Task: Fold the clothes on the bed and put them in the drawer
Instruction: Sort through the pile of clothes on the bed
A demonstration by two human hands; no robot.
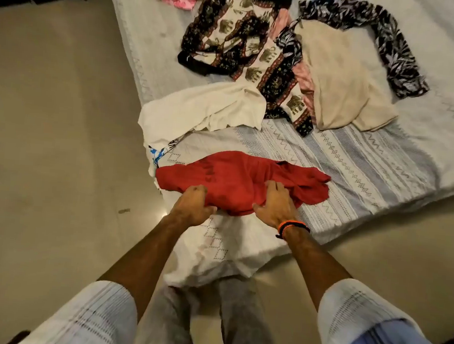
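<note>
Head view shows the left hand curled, gripping the near edge of the crumpled red cotton T-shirt, while the right hand presses flat on it with fingers spread. The shirt lies at the corner of the white patterned bedsheet, so a hard tug could likely drag it off. At twelve o'clock, the cream elephant-print garment waits unfolded. No drawer shows.

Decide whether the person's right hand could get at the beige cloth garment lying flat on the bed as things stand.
Probably yes. The right hand lies flat on the red garment, gripping nothing, and only bare striped bedsheet separates it from the beige cloth garment, though that needs a forward lean.
</note>
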